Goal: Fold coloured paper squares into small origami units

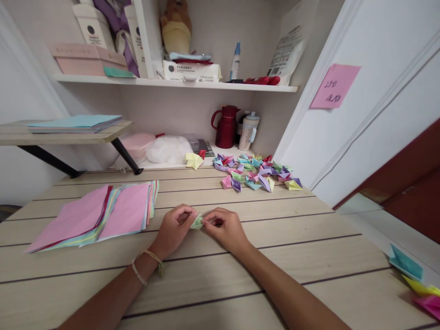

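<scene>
A small piece of folded light green paper [197, 222] is between my two hands, just above the slatted wooden table [302, 279]. My left hand [177, 228] pinches its left side between thumb and fingers. On the opposite side, my right hand [225, 228] grips the edge with its fingertips. The fingers cover much of the paper, so its full shape is hidden. To the left lie stacks of coloured paper sheets [125, 211] with pink on top. Many small folded paper boats [252, 176] in mixed colours are heaped beyond my right hand.
A pale yellow folded paper [194, 160] sits at the table's back edge. Behind stand a dark red jug [227, 128] and a lidded cup [249, 132]. A raised stand [117, 133] carries blue sheets at the left. More folded papers [406, 262] lie at the right edge.
</scene>
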`<state>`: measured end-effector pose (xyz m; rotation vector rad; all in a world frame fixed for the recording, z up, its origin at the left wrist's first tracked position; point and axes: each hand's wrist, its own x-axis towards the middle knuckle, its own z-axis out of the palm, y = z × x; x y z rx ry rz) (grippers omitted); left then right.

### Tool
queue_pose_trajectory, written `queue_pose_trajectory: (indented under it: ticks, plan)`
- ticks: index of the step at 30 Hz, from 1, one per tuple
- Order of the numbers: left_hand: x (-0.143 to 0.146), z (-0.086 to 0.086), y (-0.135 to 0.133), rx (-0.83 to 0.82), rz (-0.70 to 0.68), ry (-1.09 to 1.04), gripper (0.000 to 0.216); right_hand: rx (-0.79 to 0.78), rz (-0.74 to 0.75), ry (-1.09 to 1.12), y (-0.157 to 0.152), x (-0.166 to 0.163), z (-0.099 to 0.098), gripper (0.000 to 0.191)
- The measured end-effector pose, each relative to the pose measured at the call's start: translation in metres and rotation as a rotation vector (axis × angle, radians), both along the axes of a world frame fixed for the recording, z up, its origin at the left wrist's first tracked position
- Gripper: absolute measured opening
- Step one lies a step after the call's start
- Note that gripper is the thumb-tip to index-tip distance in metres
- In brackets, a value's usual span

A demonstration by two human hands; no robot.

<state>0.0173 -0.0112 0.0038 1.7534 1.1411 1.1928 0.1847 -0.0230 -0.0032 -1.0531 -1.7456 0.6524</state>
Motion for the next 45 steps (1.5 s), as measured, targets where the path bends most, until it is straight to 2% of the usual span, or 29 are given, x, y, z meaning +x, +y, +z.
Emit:
queue_pose_trajectory:
  ticks: [3, 7, 12, 14, 18, 22, 26, 31, 34, 38, 40, 43, 45]
  plan:
    - [0.0, 0.0, 0.0, 0.003, -0.013, 0.009, 0.012, -0.035, -0.034, 0.038, 0.001, 0.0, -0.002, 0.005]
    - [0.001, 0.002, -0.002, 0.016, -0.032, 0.005, 0.012, -0.093, -0.033, 0.096, 0.003, 0.0, -0.004, 0.016]
    - [0.0, 0.001, -0.001, -0.007, -0.025, -0.019, 0.013, -0.042, -0.002, -0.007, -0.001, -0.002, -0.001, 0.008]
    - [-0.001, 0.0, 0.001, -0.066, -0.026, -0.07, 0.013, -0.064, 0.021, -0.02, -0.003, -0.005, 0.0, 0.009]
    - [-0.004, 0.001, 0.004, -0.249, -0.121, -0.214, 0.019, -0.126, 0.017, 0.057, -0.003, -0.008, -0.001, 0.009]
    - [-0.005, 0.003, 0.005, -0.29, -0.131, -0.33, 0.035, -0.159, -0.044, 0.204, 0.003, -0.004, -0.003, 0.01]
    - [-0.003, 0.0, 0.006, -0.31, -0.128, -0.275, 0.035, -0.128, -0.068, 0.249, 0.006, 0.0, -0.004, 0.011]
    - [-0.002, -0.006, 0.006, -0.296, -0.216, -0.186, 0.028, -0.088, 0.008, 0.154, 0.004, -0.002, -0.002, 0.008]
    - [-0.003, -0.005, 0.006, -0.299, -0.193, -0.184, 0.022, -0.121, 0.012, 0.184, 0.001, -0.005, -0.001, 0.011]
    - [-0.002, -0.001, 0.004, -0.351, -0.157, -0.256, 0.019, -0.24, 0.053, 0.245, -0.001, -0.009, -0.002, 0.032]
    - [-0.002, 0.001, 0.003, -0.365, -0.144, -0.279, 0.018, -0.268, 0.081, 0.191, -0.002, -0.011, -0.003, 0.027]
    - [-0.001, 0.002, 0.002, -0.359, -0.094, -0.311, 0.017, -0.222, 0.039, 0.158, -0.003, -0.01, -0.002, 0.021]
    - [0.0, 0.002, 0.003, -0.345, -0.043, -0.339, 0.016, -0.14, 0.022, 0.168, -0.002, -0.006, -0.001, 0.026]
